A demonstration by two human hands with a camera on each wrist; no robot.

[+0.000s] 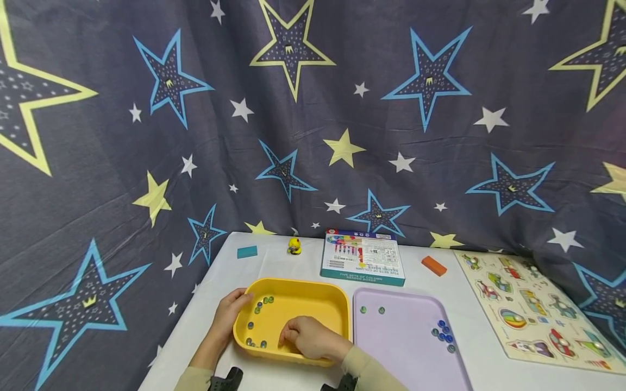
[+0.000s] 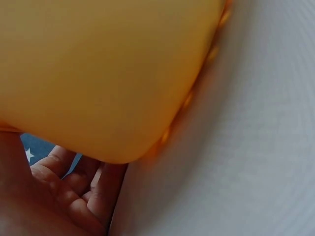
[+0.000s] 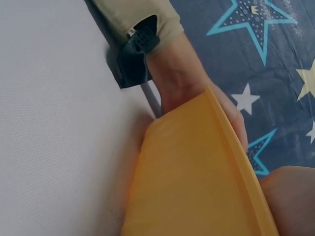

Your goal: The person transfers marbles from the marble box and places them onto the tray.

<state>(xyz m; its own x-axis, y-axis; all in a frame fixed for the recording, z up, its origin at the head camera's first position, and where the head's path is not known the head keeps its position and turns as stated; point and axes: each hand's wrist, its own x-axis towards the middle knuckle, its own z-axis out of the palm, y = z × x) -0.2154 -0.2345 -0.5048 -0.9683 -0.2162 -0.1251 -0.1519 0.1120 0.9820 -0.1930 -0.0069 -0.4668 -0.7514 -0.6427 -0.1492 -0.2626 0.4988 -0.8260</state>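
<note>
My left hand (image 1: 228,312) grips the yellow tray (image 1: 303,296) at its left rim. My right hand (image 1: 310,336) is inside, fingers bent downward; I cannot tell whether they pinch anything. Loose marbles (image 1: 250,325) lie left of it.

We had a yellow bin (image 1: 308,304), shallow and round-cornered, sitting open side up, its left rim in our left grip (image 1: 229,311), its floor under our right grip (image 1: 313,335). Small glassy marbles (image 1: 251,325), greenish and bluish, lay loose inside, left of our right grip: some just beside our left grip, others nearer us. Whether our right grip held one, we couldn't tell.
</note>
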